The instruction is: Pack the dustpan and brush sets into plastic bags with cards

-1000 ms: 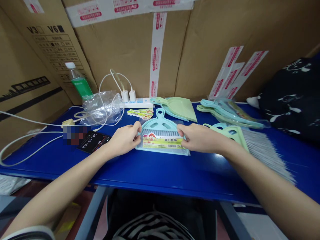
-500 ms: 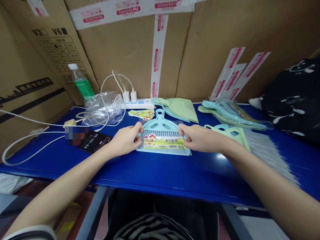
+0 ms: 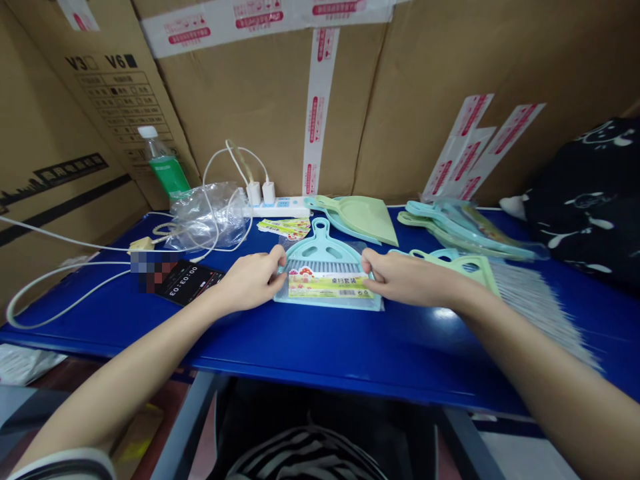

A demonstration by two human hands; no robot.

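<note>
A small light-blue brush and dustpan set point(image 3: 324, 270) lies flat on the blue table point(image 3: 320, 347), inside a clear bag with a yellow-green paper label across it. My left hand point(image 3: 250, 280) pinches the bag's left edge. On the other side my right hand point(image 3: 400, 277) pinches the right edge. Both hands rest on the table top.
Behind lie green and blue dustpans point(image 3: 357, 217), loose labels point(image 3: 283, 228), a power strip point(image 3: 273, 210) with chargers, crumpled clear bags point(image 3: 207, 217), a green bottle point(image 3: 163, 167) and a phone point(image 3: 187, 280). Right: brushes point(image 3: 500, 280), bagged sets point(image 3: 465, 227), a black bag point(image 3: 590, 200). Cardboard boxes wall the back.
The hands have barely moved; my right hand slid slightly right along the bag's edge. The set stays in the same place on the table.
</note>
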